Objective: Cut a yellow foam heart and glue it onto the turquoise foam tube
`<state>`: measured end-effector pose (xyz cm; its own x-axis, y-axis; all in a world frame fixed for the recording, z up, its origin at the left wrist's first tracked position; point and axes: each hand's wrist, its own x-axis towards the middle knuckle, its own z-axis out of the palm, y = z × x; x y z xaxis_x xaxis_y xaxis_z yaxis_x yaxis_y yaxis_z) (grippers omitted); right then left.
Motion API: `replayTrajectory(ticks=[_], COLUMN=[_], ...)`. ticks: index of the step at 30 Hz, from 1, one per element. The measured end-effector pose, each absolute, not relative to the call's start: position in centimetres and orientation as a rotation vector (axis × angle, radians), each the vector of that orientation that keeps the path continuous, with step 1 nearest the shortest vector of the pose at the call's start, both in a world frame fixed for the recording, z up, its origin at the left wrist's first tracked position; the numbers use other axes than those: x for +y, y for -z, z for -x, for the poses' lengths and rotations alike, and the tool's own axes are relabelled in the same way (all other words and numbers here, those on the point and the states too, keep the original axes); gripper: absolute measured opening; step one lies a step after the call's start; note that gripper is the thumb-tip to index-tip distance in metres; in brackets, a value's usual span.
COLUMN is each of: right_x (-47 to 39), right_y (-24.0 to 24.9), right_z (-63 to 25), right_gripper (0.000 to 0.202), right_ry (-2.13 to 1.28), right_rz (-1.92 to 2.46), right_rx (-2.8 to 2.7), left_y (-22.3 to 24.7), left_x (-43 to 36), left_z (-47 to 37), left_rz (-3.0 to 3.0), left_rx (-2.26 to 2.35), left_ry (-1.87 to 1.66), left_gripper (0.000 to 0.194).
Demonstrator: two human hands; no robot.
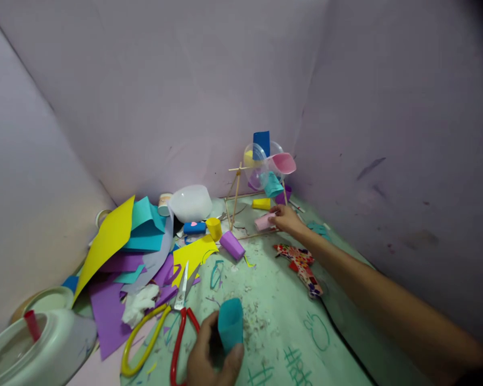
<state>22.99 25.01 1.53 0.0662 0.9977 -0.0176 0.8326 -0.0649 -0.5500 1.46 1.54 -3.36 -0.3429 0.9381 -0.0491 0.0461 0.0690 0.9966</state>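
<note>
At the bottom centre my left hand (211, 356) holds a teal paper cup (231, 324) between thumb and fingers. Farther off on the right, my right hand (285, 219) has its fingers on a pale pink paper cup (263, 222) lying on its side. Just behind it stands a stick frame (235, 198) carrying a wheel of clear discs (255, 167) with blue, pink, teal, yellow and purple cups round it. A purple cup (232, 245) and a yellow cup (213, 229) rest left of the pink one.
Red-handled and yellow-handled scissors (180, 300) lie left of my left hand. A patterned glue gun (301, 262) with a black cable is near my right forearm. Coloured sheets (108, 246), a white bowl (191, 203) and a white round container (64, 343) are at left.
</note>
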Motion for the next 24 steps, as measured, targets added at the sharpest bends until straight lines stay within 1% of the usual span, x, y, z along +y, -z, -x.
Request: replayTrajectory(ticks=[3,5,6,10,14,18,22,24], right_x=[21.3,19.5,19.1,20.3,22.6,23.7,23.9,23.5], right_y=[-3.2,-4.5,-5.1,-6.0,-5.0,-4.1,-3.4,-2.9], right_z=[-22.6,-22.4,-22.1,-20.5,-18.3,-16.7,-16.6,-17.0], right_gripper=[0.027,0.032,0.034,0.035,0.039,0.042,0.046,0.052], right_ry=[-0.453,-0.388,-0.349,-0.269,-0.332,-0.485,-0.618,-0.633], right_rz=[1.815,1.727,1.700,1.634,1.517,1.344,1.272,1.291], right_rx=[-2.001,-2.140,-2.199,-2.382,-2.510,-2.571,-2.517,-2.451], left_y=[1.1,-0.1,-0.4,-0.3,0.5,0.7,0.6,0.6], left_x=[3.1,5.0,6.2,11.2,14.2,15.1,15.4,15.4], left_z=[-1.5,-1.8,-2.0,-2.9,-2.2,-0.7,0.4,0.7], left_rz=[-1.033,-1.083,-1.078,-1.028,-1.060,-1.088,-1.120,-1.139], left_rx=[1.577,1.562,1.544,1.650,1.867,2.012,2.054,2.024], left_ry=[-1.388,-1.311,-1.228,-1.160,-1.113,-1.029,-0.969,-1.022], left_gripper=[0.049,0.044,0.042,0.029,0.023,0.025,0.023,0.020])
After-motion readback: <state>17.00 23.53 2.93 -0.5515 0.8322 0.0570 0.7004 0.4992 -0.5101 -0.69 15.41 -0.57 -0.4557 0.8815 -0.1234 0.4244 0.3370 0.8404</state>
